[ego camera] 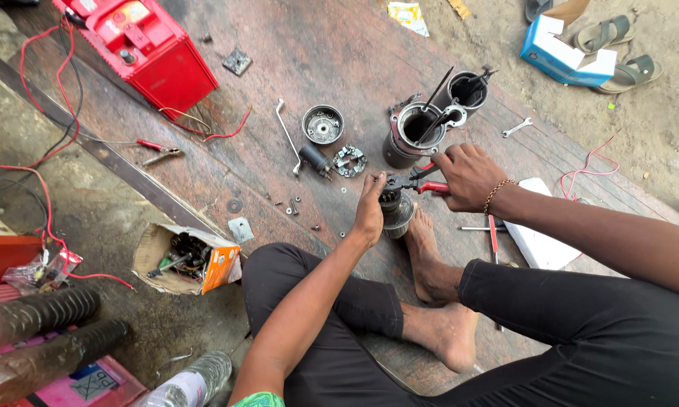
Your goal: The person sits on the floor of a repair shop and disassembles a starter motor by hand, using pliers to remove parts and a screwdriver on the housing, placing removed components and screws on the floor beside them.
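Note:
I sit on a reddish metal floor plate (324, 53) with my bare feet in front of me. My left hand (369, 207) grips a grey motor armature (396, 212) that stands upright by my foot. My right hand (467, 175) is closed on red-handled pliers (422, 182) whose jaws sit at the top of the armature. Just beyond lie a round end cap (323, 124), a brush plate (350, 160), a small black solenoid (314, 157) and two dark cylindrical housings (418, 128) with rods inside.
A red battery (147, 45) with red and black wires sits far left. A bent rod (286, 134), loose screws (292, 205), a spanner (517, 127), a screwdriver (493, 235), a white pad (537, 240), an open parts carton (185, 258), a blue box (565, 53) and sandals (618, 49) lie around.

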Available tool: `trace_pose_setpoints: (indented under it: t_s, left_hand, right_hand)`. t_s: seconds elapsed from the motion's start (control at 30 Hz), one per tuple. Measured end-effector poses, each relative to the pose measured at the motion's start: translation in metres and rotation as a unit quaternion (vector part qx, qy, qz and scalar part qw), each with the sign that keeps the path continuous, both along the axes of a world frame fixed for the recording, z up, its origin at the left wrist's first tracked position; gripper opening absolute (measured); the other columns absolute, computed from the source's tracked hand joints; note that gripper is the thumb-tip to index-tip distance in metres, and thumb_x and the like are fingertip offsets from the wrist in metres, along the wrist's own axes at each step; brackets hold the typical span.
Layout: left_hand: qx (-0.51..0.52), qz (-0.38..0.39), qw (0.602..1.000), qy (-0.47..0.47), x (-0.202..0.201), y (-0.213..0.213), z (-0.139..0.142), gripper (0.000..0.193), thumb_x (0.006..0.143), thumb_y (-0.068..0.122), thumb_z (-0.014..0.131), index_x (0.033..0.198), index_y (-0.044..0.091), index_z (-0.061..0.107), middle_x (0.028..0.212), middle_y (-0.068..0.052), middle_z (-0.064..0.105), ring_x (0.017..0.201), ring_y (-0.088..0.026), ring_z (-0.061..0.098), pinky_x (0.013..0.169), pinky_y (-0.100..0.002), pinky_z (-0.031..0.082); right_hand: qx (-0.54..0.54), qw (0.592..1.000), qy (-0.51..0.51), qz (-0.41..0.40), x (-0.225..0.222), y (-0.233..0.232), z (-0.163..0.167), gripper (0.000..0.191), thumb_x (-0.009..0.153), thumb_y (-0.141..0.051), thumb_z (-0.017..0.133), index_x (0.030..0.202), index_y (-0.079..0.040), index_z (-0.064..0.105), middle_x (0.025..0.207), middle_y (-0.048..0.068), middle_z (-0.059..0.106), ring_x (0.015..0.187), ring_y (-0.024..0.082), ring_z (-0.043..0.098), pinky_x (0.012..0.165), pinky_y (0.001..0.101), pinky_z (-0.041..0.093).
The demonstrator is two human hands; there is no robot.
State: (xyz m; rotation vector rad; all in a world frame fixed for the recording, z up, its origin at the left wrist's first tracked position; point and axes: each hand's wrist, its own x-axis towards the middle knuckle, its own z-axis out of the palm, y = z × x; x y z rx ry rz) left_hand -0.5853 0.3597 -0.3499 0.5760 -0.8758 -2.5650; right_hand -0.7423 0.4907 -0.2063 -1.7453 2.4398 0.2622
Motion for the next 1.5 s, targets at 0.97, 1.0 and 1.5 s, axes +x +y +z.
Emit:
trace_pose_setpoints:
  t_s: [0.97,1.0,1.5]
  left_hand:
    - [-0.301,0.026,0.950,-0.082,0.001,0.003,0.017,0.054,0.097,0.041,0.069,0.128,0.003,0.046,0.120,-0.010,0.062,0.112,-0.016,0.055,0.101,-0.031,0.044]
    - [-0.321,0.029,0.941,-0.099,0.000,0.003,0.016,0.053,0.097,0.041,0.069,0.128,0.003,0.048,0.118,-0.010,0.062,0.111,-0.017,0.056,0.100,-0.032,0.045]
    - [-0.570,0.065,0.799,-0.183,0.014,-0.016,0.077,0.108,0.063,0.039,0.098,0.141,-0.005,0.036,0.137,-0.026,0.046,0.130,-0.038,0.044,0.107,-0.046,0.038]
  right_hand:
    - [-0.113,0.986,0.072,0.097,-0.013,-0.005,-0.029,0.080,0.063,-0.048,0.078,0.117,0.007,0.054,0.117,0.031,0.057,0.123,0.049,0.051,0.112,0.0589,0.029]
    - [-0.041,0.996,0.037,0.070,-0.015,-0.006,-0.029,0.078,0.065,-0.044,0.079,0.120,0.006,0.053,0.113,0.026,0.059,0.119,0.043,0.054,0.113,0.0579,0.029]
    - [0.101,0.995,-0.007,-0.013,0.002,-0.018,-0.005,0.060,0.073,-0.026,0.073,0.127,-0.004,0.055,0.110,0.020,0.064,0.107,0.037,0.063,0.092,0.0466,0.049]
